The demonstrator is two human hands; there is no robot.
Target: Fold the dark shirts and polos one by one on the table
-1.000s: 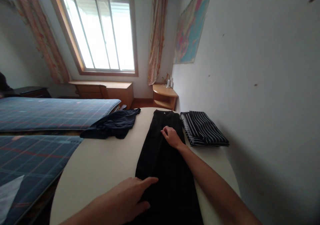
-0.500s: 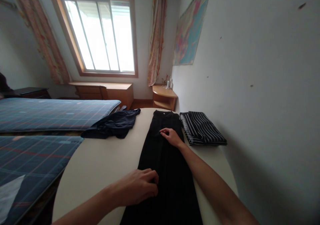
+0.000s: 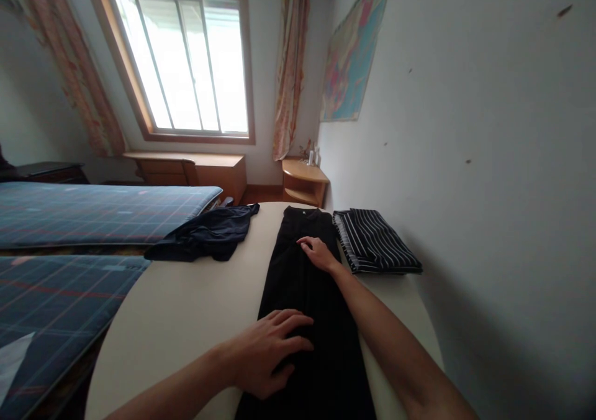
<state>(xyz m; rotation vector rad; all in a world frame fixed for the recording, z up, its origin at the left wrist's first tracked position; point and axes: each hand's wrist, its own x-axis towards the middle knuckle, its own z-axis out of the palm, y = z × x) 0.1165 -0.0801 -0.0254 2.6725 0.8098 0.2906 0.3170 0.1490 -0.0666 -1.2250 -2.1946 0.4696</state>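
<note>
Compared with the frame half a second earlier, the left hand [image 3: 270, 351] has changed most: its fingers, then curled in toward the palm, are now spread and reach farther across the black garment [image 3: 328, 345]. The right hand [image 3: 319, 253] keeps nearly the same place, higher on the same cloth, and the garment lies as before, long and narrow on the pale table [image 3: 186, 327]. A small light label [image 3: 304, 212] shows at the garment's far end, just beyond the right fingertips; its marking is too small to read. Lettering on the wall map [image 3: 351, 66], well beyond and above the right fingers, is likewise illegible. The left forearm enters from the lower left, with the hand palm down, fingers parted and gently bent, the thumb set apart nearer the viewer; they grip nothing, and the black cloth extends beneath and beyond their tips. The right forearm rises diagonally from the lower right, the hand angled across the garment with its fingers pointing left and slightly bent; whether they pinch the fabric cannot be told. Just to the right of the right fingers lies a folded striped cloth [image 3: 379, 240]; farther to their left, a rumpled navy garment [image 3: 209, 233] overlaps the table's edge.
</note>
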